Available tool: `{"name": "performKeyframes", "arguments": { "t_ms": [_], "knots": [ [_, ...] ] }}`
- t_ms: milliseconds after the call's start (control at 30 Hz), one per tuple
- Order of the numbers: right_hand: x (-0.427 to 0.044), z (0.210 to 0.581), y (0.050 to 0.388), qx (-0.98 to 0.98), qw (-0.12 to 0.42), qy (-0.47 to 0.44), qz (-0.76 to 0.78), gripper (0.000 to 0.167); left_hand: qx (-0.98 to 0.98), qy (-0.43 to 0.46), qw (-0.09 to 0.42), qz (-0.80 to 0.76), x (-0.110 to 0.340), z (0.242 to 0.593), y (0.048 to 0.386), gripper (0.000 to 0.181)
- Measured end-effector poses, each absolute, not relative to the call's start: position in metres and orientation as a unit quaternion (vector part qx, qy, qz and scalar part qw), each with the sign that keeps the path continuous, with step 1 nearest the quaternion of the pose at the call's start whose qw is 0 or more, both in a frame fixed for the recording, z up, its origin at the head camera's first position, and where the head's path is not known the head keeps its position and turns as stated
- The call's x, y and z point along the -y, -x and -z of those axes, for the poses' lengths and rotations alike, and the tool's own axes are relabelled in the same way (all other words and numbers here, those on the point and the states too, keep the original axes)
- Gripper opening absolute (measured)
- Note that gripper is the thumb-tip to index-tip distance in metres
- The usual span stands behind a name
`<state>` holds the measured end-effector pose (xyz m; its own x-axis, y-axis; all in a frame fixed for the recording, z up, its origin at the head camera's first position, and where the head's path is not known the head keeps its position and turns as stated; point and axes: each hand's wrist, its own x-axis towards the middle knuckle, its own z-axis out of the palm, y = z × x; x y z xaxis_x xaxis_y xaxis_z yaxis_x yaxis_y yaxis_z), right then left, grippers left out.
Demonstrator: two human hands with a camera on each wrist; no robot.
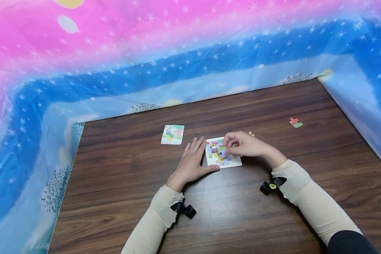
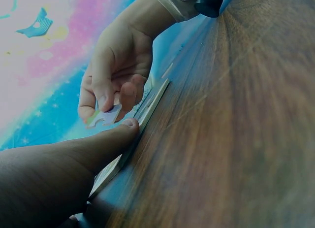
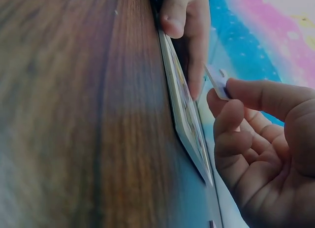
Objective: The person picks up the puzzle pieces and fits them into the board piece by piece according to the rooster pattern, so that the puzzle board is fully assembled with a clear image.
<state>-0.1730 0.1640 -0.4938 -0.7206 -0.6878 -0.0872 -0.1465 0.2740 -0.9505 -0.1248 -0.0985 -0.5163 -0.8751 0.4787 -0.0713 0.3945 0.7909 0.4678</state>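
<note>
A small jigsaw puzzle board [image 1: 236, 163] with a white border lies on the wooden table, with several colourful pieces in it, one showing a bird-like figure in a red hat. My left hand [image 1: 193, 160] lies along the board's left side, fingers extended, its thumb touching the near border. Above the board's right part, my right hand [image 1: 246, 145] pinches a puzzle piece [image 2: 109, 115] between thumb and index finger. In the right wrist view that piece [image 3: 216, 82] is tilted and held clear of the board. The right hand hides part of the board in the head view.
A square picture card [image 1: 172, 134] lies to the left, beyond the left hand. A red and green puzzle piece [image 1: 296, 122] lies far right. Just behind the right hand, a yellow piece [image 1: 251, 134] is partly hidden. Patterned cloth [image 1: 190, 67] borders the table's back and sides.
</note>
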Motion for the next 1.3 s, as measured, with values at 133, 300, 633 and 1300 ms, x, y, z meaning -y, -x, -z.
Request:
{"name": "performKeyframes", "arguments": {
  "t_ms": [133,300,633,1300],
  "knots": [
    [-0.167,0.494,0.175,-0.751,0.268,0.267,0.541,0.014,-0.942,-0.231,0.094,-0.226,0.098,0.516,0.125,0.111],
    [-0.176,0.49,0.178,-0.75,0.291,0.253,0.537,0.029,-0.941,-0.228,0.097,-0.229,0.098,0.516,0.124,0.111],
    [-0.189,0.484,0.18,-0.752,0.323,0.251,0.517,0.01,-0.942,-0.23,0.099,-0.225,0.098,0.515,0.124,0.111],
    [-0.178,0.487,0.173,-0.843,0.204,0.339,0.363,0.007,-0.941,-0.232,0.1,-0.224,0.098,0.515,0.125,0.111]
  ]
}}
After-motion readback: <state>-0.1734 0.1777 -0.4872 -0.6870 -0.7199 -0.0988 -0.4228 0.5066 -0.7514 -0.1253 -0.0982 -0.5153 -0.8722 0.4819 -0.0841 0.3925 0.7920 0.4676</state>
